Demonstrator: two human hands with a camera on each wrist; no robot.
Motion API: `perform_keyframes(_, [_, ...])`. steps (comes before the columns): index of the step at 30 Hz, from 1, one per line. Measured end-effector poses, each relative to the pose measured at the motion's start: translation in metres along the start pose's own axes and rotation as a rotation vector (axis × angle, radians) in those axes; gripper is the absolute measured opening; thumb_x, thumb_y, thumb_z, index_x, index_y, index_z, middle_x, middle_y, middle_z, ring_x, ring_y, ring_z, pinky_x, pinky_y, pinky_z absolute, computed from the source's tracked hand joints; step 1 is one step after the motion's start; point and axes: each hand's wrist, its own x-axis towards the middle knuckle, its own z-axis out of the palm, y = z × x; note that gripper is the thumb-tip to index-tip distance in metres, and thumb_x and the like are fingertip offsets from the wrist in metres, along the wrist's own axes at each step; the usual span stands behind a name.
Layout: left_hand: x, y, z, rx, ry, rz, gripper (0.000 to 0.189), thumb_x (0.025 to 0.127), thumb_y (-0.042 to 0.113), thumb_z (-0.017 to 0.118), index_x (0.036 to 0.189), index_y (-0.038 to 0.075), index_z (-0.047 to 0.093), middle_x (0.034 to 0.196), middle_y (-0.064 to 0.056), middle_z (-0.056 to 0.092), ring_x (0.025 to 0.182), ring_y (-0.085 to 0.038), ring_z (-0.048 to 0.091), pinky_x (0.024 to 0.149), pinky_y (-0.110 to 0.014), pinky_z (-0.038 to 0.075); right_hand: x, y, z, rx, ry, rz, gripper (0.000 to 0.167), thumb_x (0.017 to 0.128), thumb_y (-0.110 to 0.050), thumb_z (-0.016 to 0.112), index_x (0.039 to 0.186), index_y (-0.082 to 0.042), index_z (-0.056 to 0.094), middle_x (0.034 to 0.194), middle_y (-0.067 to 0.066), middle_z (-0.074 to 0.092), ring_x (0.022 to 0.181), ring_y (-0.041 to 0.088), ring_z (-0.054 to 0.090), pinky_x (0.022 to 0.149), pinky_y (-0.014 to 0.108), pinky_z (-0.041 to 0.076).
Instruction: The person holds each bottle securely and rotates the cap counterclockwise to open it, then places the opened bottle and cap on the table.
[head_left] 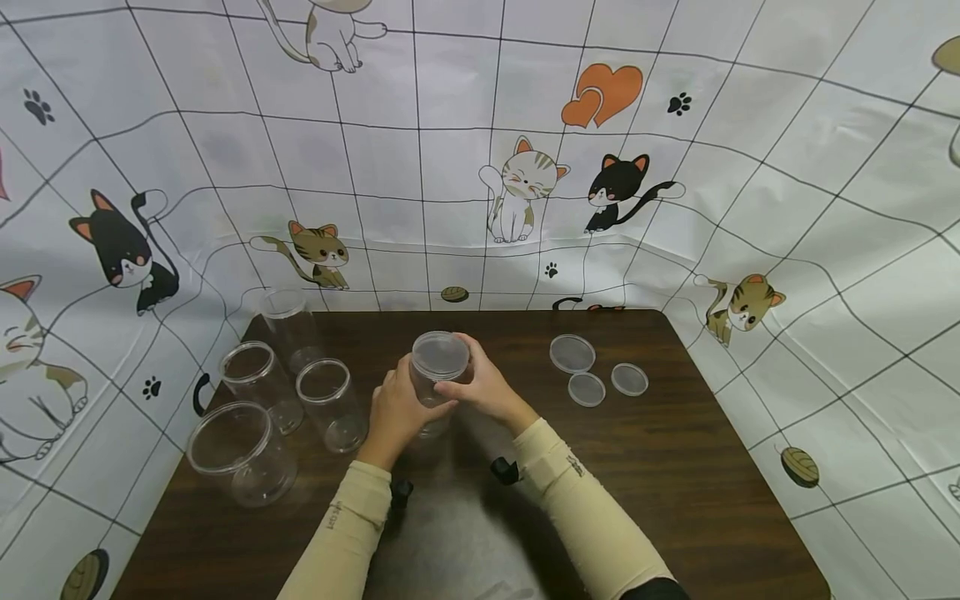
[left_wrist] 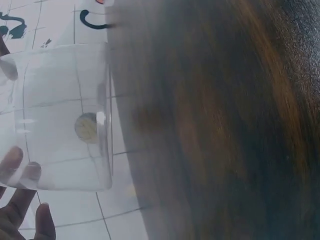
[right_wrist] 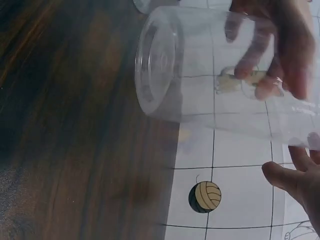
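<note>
Near the middle of the table, a clear plastic jar with a translucent round lid on its mouth is between both hands. My left hand grips the jar from the left. From the right, my right hand holds its upper part, thumb across the front just under the lid. The see-through wall of the jar fills the left side of the left wrist view. In the right wrist view the round base of the jar is visible, with fingers around its body.
Several uncovered clear jars stand at the table's left, including a wide one, a narrower one and a far one. Three loose lids lie at the right: a larger one and two smaller. Cat-printed sheeting surrounds the dark wooden table.
</note>
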Motion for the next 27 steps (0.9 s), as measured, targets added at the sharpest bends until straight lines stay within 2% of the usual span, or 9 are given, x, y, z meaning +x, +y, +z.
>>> perform_keyframes(3, [-0.001,0.000,-0.001,-0.052,-0.047,0.030,0.110,0.066,0.052,0.093,0.148,0.002,0.039,0.129,-0.024,0.061,0.113,-0.042,0.059,0.093,-0.061,0.045,0.002,-0.002,-0.001,-0.039,0.009,0.020,0.110,0.076,-0.067,0.078,0.157,-0.011,0.028,0.143,0.012,0.050,0.126,0.031,0.053,0.101,0.046,0.047])
perform_keyframes(5, [0.000,-0.002,-0.002,-0.127,-0.100,0.047,0.107,0.067,0.046,0.094,0.148,0.003,0.039,0.132,-0.022,0.059,0.117,-0.041,0.059,0.097,-0.060,0.045,0.003,-0.003,-0.006,0.004,-0.034,-0.005,0.102,0.080,-0.059,0.080,0.155,-0.009,0.032,0.141,0.015,0.051,0.124,0.032,0.054,0.101,0.043,0.047])
perform_keyframes(8, [0.000,-0.004,-0.006,-0.273,-0.210,0.082,0.102,0.068,0.033,0.096,0.148,0.005,0.038,0.133,-0.019,0.059,0.121,-0.036,0.059,0.101,-0.056,0.046,0.005,-0.005,-0.017,0.098,-0.169,-0.054,0.096,0.082,-0.051,0.082,0.153,-0.006,0.035,0.140,0.019,0.050,0.123,0.034,0.053,0.100,0.041,0.047])
perform_keyframes(13, [0.001,-0.001,-0.013,-0.529,-0.483,0.125,0.101,0.071,0.017,0.094,0.151,0.007,0.033,0.135,-0.015,0.056,0.115,-0.029,0.059,0.099,-0.049,0.048,0.007,-0.006,-0.037,0.210,-0.431,-0.089,0.105,0.078,-0.057,0.083,0.152,0.001,0.036,0.141,0.016,0.052,0.124,0.029,0.051,0.103,0.040,0.045])
perform_keyframes(15, [0.001,0.001,-0.015,-0.592,-0.571,0.133,0.100,0.074,0.015,0.092,0.152,0.007,0.031,0.137,-0.015,0.054,0.111,-0.026,0.061,0.095,-0.045,0.051,0.007,-0.004,-0.043,0.247,-0.497,-0.094,0.110,0.077,-0.060,0.082,0.152,0.004,0.033,0.142,0.013,0.052,0.126,0.027,0.051,0.105,0.041,0.044])
perform_keyframes(17, [0.002,0.003,-0.016,-0.624,-0.611,0.139,0.100,0.076,0.015,0.091,0.153,0.007,0.028,0.138,-0.016,0.052,0.108,-0.025,0.062,0.091,-0.041,0.053,0.008,-0.002,-0.045,0.289,-0.530,-0.093,0.115,0.077,-0.062,0.081,0.154,0.006,0.028,0.145,0.011,0.052,0.129,0.027,0.051,0.107,0.043,0.042])
perform_keyframes(21, [0.003,0.006,-0.015,-0.638,-0.562,0.140,0.100,0.077,0.013,0.089,0.154,0.007,0.026,0.141,-0.017,0.049,0.116,-0.028,0.058,0.094,-0.044,0.052,0.008,0.003,-0.044,0.385,-0.485,-0.078,0.118,0.080,-0.060,0.080,0.156,0.006,0.020,0.147,0.009,0.049,0.132,0.026,0.049,0.108,0.041,0.042])
perform_keyframes(25, [0.002,0.003,-0.011,-0.538,-0.401,0.080,0.100,0.075,0.019,0.092,0.153,0.007,0.030,0.144,-0.017,0.050,0.128,-0.032,0.052,0.102,-0.052,0.046,0.005,0.007,-0.039,0.451,-0.340,-0.059,0.113,0.081,-0.053,0.082,0.156,0.005,0.020,0.147,0.014,0.046,0.131,0.024,0.048,0.106,0.036,0.043])
perform_keyframes(27, [0.002,0.001,-0.009,-0.463,-0.303,0.032,0.100,0.073,0.024,0.094,0.150,0.004,0.034,0.141,-0.018,0.053,0.128,-0.034,0.053,0.103,-0.054,0.045,0.004,0.007,-0.036,0.427,-0.263,-0.055,0.112,0.080,-0.053,0.083,0.155,0.004,0.021,0.150,0.017,0.043,0.134,0.024,0.047,0.107,0.036,0.043])
